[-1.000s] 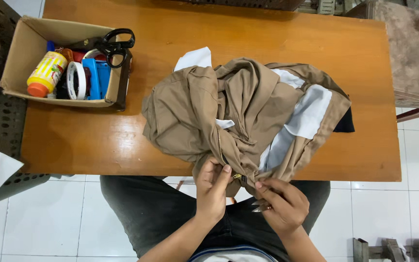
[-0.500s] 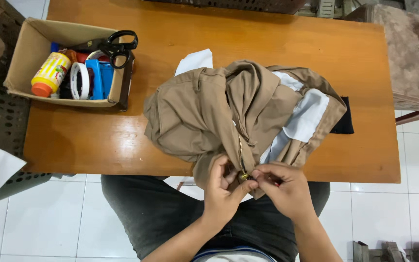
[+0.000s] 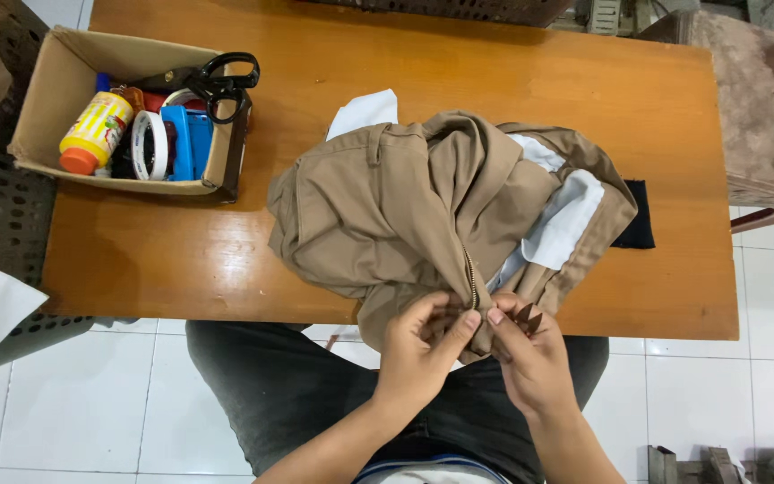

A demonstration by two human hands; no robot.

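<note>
A pair of tan trousers [image 3: 405, 206] lies crumpled in a heap on the wooden counter [image 3: 181, 260], with one end hanging off the near edge over the person's lap. White pocket lining [image 3: 562, 224] shows on the right side of the heap. A small metal zipper [image 3: 471, 285] runs down the cloth toward the hands. The left hand [image 3: 423, 354] and the right hand [image 3: 530, 354] meet at the hanging end of the trousers, just below the zipper. The grip of the left hand is closed, with thumb and fingers pinching the tan cloth. The grip of the right hand is closed too, pinching the cloth right beside the left thumb, so the two thumbs almost touch. A white piece of cloth or paper [image 3: 365, 112] pokes out from behind the trousers at the top. A dark piece of cloth [image 3: 636, 220] sticks out from under the right side. Well apart, at the far left corner of the counter, sits a cardboard box [image 3: 55, 90]. In the box are black scissors [image 3: 217, 81], a yellow bottle with an orange cap [image 3: 93, 133], a roll of white tape [image 3: 148, 145] and a blue thing [image 3: 188, 139]. The floor below has white tiles [image 3: 91, 412].
</note>
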